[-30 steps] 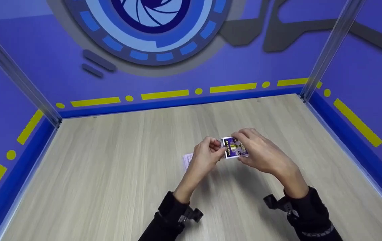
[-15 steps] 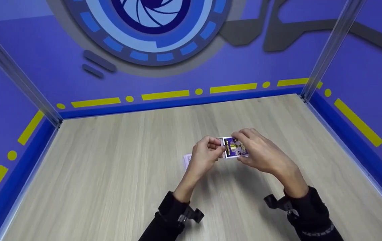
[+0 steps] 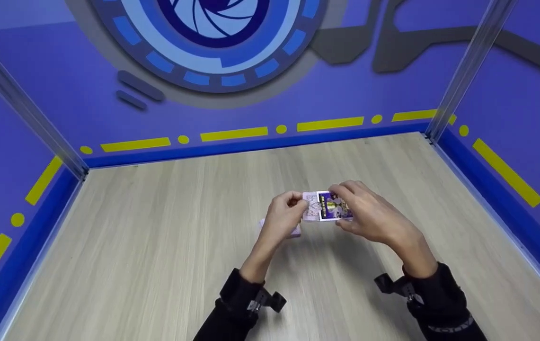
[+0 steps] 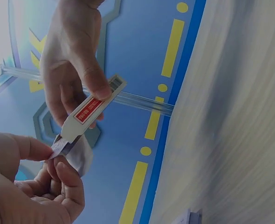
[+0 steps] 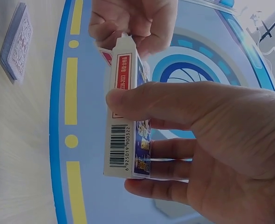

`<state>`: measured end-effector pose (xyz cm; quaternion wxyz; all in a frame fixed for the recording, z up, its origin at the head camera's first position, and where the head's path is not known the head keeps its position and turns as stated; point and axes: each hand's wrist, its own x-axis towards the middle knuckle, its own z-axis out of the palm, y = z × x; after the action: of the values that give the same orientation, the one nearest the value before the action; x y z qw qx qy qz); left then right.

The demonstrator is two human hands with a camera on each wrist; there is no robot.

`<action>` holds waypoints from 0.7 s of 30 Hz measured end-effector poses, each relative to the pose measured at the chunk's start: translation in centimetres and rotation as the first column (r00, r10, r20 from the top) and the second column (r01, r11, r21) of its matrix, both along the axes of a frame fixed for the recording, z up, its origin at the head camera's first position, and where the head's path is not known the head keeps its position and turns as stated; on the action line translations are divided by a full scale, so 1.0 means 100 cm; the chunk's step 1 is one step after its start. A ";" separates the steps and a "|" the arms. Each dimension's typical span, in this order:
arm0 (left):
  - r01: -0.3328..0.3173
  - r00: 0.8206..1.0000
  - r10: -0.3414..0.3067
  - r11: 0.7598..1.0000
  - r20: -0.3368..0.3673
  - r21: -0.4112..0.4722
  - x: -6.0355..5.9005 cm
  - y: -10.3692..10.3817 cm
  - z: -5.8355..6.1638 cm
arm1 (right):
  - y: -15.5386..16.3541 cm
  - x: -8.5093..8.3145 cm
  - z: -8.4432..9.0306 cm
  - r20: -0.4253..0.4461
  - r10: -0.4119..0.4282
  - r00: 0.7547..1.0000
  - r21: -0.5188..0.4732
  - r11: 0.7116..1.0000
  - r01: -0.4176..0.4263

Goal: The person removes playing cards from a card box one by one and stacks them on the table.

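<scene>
In the head view my right hand [image 3: 371,213] holds a small card box [image 3: 333,206], white-edged with a purple and yellow printed face, gripping it between thumb and fingers. Its white side, with a red label and barcode, shows in the right wrist view. From the box's open end sticks out a stack of pale pink patterned playing cards [image 3: 311,207]. My left hand [image 3: 283,215] pinches the protruding end of that stack with thumb and forefinger. Below the left hand, a second stack of cards [image 5: 17,44] lies on the table, partly hidden by the hand in the head view.
The light wood table [image 3: 165,246] is bounded by a blue-purple back wall [image 3: 232,118] and side walls with yellow markings. Metal posts [image 3: 464,71] stand at the back corners. Black wrist cameras [image 3: 265,300] sit on both wrists.
My left hand has drawn slightly left from the box, and a wider strip of patterned cards now shows between them. More of the table stack is uncovered. The right hand stays nearly still.
</scene>
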<state>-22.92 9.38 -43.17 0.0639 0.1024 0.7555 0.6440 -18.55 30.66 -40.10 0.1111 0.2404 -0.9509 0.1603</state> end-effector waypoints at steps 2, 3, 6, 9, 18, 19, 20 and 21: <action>-0.019 1.000 0.020 1.000 -0.021 0.010 -0.001 -0.004 0.003 | 0.002 -0.001 0.000 0.007 -0.002 1.000 -0.013 1.000 0.002; -0.022 0.999 0.023 1.000 -0.036 0.017 -0.002 -0.006 0.005 | 0.003 -0.001 0.001 0.010 -0.003 1.000 -0.017 1.000 0.003; 0.004 0.994 -0.004 1.000 -0.113 0.005 -0.003 -0.014 0.009 | 0.006 -0.001 0.001 0.015 -0.005 1.000 -0.030 1.000 0.006; 0.041 0.971 -0.064 0.994 -0.230 -0.105 -0.002 -0.020 0.014 | 0.008 -0.001 0.002 0.019 -0.010 1.000 -0.039 0.999 0.010; 0.061 0.909 -0.280 0.821 -0.308 -0.568 0.012 -0.023 0.021 | 0.008 -0.003 0.000 0.010 -0.003 1.000 -0.036 0.999 0.003; 0.053 0.901 -0.295 0.802 -0.317 -0.595 0.013 -0.023 0.020 | 0.008 -0.003 0.000 0.010 -0.003 1.000 -0.032 0.999 0.003; 0.043 0.893 -0.306 0.789 -0.331 -0.613 0.014 -0.023 0.020 | 0.008 -0.003 0.000 0.010 -0.003 1.000 -0.029 1.000 0.003; 0.028 0.881 -0.317 0.776 -0.351 -0.630 0.015 -0.023 0.019 | 0.008 -0.003 0.000 0.010 -0.003 1.000 -0.026 1.000 0.003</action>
<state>-21.41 7.12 -41.28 -0.0179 0.2890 0.9029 0.3176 -18.82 31.42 -40.11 0.1099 0.2367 -0.9496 0.1737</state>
